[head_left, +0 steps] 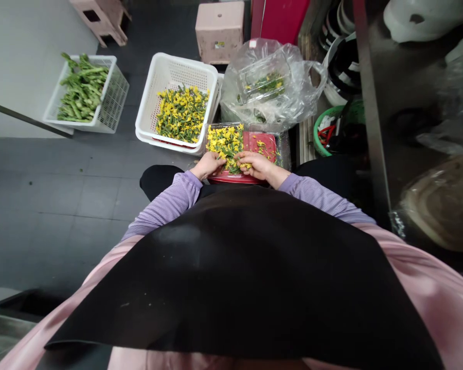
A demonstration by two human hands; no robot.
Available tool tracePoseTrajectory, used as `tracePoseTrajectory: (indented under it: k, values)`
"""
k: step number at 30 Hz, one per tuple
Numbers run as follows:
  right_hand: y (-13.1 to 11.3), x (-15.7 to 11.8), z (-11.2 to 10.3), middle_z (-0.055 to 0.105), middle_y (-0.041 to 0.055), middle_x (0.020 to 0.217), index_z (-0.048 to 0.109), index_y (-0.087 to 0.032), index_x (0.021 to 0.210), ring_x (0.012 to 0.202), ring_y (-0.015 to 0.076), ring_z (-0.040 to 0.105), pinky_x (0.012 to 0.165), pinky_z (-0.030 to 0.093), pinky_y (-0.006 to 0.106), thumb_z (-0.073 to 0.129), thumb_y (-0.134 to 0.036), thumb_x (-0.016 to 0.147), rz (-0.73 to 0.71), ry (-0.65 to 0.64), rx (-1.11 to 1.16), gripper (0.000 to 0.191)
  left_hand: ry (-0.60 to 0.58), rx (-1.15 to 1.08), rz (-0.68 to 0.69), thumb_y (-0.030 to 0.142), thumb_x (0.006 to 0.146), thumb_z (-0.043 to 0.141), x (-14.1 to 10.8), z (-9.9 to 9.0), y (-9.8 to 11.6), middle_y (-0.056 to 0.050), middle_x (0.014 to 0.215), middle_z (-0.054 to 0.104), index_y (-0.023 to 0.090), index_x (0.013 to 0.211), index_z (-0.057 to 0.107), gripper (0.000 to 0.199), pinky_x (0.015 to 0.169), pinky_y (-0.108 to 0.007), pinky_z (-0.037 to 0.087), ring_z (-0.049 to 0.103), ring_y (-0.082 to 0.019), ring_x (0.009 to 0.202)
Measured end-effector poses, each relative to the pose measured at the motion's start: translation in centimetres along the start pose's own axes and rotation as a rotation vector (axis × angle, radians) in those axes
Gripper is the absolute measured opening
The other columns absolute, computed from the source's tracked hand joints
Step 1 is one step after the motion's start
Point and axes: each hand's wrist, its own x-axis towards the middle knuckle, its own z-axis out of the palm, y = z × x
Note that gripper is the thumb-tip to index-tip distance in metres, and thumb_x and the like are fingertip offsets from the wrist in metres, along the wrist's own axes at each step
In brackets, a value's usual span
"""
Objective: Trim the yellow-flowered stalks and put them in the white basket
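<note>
Yellow flowers with green stems (226,139) fill the left part of a clear plastic container in front of me. My left hand (209,164) is at the container's near left corner, its fingers pressed together at the flowers' edge. My right hand (256,165) has its fingers curled around a few yellow flowers (246,166) at the near side. Beside the pile, a red surface (260,144) carries some loose flowers and stems. More flowers lie in a white perforated basket (146,110) to the left of the container.
Another white basket (113,97) at the far left holds thick green stalks. A clear plastic bag (304,97) with a box stands behind the container. Pink stools (219,31) are at the back. A green basin (317,134) and a metal shelf edge (374,123) are on the right.
</note>
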Motion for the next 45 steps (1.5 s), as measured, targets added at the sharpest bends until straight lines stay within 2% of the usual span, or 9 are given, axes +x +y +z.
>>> tracePoseTrajectory:
  k: [3,9,13,16,20,27,33,40,45]
  values:
    - [0.3,0.3,0.4,0.059,-0.0036,0.066,0.057,-0.018,0.089,0.047,0.0067,0.045,0.044,0.034,0.019,0.070,-0.010,0.086,-0.029,0.024,-0.033,0.016,0.046,0.165,0.040,0.009,0.095,0.065,-0.4,1.1,0.5,0.009,0.043,0.043,0.020,0.069,0.047,0.033,0.043,-0.019,0.023,0.036,-0.004,0.034]
    - [1.4,1.1,1.3,0.051,-0.0068,0.062,0.050,-0.023,0.086,0.049,0.0077,0.041,0.046,0.030,0.020,0.082,-0.033,0.087,-0.223,0.111,-0.170,0.033,-0.089,0.275,0.097,0.000,0.098,0.052,-1.4,3.3,2.0,0.007,0.051,0.051,0.017,0.072,0.051,0.031,0.044,-0.020,0.028,0.042,-0.004,0.034]
    - [1.4,1.7,0.4,0.048,-0.0057,0.066,0.049,-0.023,0.085,0.057,0.0101,0.043,0.053,0.035,0.023,0.076,-0.035,0.088,-0.357,0.212,-0.252,0.029,-0.143,0.150,0.060,0.003,0.101,0.052,-2.1,3.0,2.3,0.006,0.055,0.056,0.015,0.074,0.055,0.029,0.044,-0.018,0.031,0.042,-0.002,0.035]
    - [1.3,2.1,-0.3,0.047,-0.0041,0.070,0.049,-0.024,0.085,0.066,0.0136,0.046,0.062,0.041,0.026,0.072,-0.037,0.086,-0.510,0.308,-0.383,0.027,-0.109,0.140,0.001,0.012,0.104,0.052,-2.6,2.6,2.3,0.005,0.048,0.053,0.014,0.067,0.055,0.037,0.041,-0.018,0.029,0.041,-0.003,0.033]
    - [0.9,2.3,-0.6,0.051,-0.0017,0.078,0.052,-0.022,0.083,0.078,0.0166,0.049,0.078,0.044,0.033,0.067,-0.031,0.082,-0.628,0.368,-0.575,0.017,-0.070,0.145,-0.022,0.010,0.106,0.046,-2.9,2.5,2.4,0.004,0.043,0.052,0.013,0.064,0.057,0.043,0.037,-0.017,0.025,0.040,-0.003,0.030]
    - [0.7,2.5,-1.1,0.054,-0.0022,0.081,0.052,-0.022,0.084,0.079,0.0166,0.051,0.081,0.045,0.033,0.067,-0.029,0.080,-0.643,0.283,-0.613,0.017,-0.071,0.222,0.048,0.007,0.105,0.045,-2.9,2.9,2.4,0.006,0.043,0.051,0.014,0.063,0.054,0.043,0.036,-0.016,0.028,0.042,-0.003,0.029]
    - [1.4,2.5,-1.0,0.053,-0.0037,0.072,0.057,-0.024,0.091,0.071,0.0171,0.052,0.071,0.046,0.031,0.069,-0.037,0.090,-0.521,0.237,-0.505,0.018,-0.106,0.298,0.117,0.004,0.103,0.045,-3.0,2.7,2.4,0.006,0.042,0.051,0.013,0.063,0.056,0.042,0.039,-0.014,0.031,0.045,-0.003,0.030]
    - [0.5,0.5,0.9,0.056,-0.0010,0.072,0.055,-0.023,0.080,0.064,0.0141,0.050,0.059,0.039,0.026,0.075,-0.043,0.090,-0.387,0.075,-0.324,0.031,-0.100,0.048,0.078,0.007,0.093,0.055,-2.5,2.2,1.7,0.004,0.043,0.053,0.013,0.063,0.060,0.031,0.037,-0.018,0.030,0.038,-0.003,0.032]
    - [0.6,0.7,0.9,0.055,-0.0009,0.074,0.056,-0.023,0.082,0.074,0.0170,0.051,0.070,0.045,0.028,0.073,-0.037,0.090,-0.502,0.250,-0.422,0.024,-0.063,-0.066,-0.020,0.014,0.093,0.057,-1.7,2.3,1.0,0.001,0.048,0.058,0.012,0.069,0.062,0.025,0.036,-0.018,0.031,0.039,-0.004,0.034]
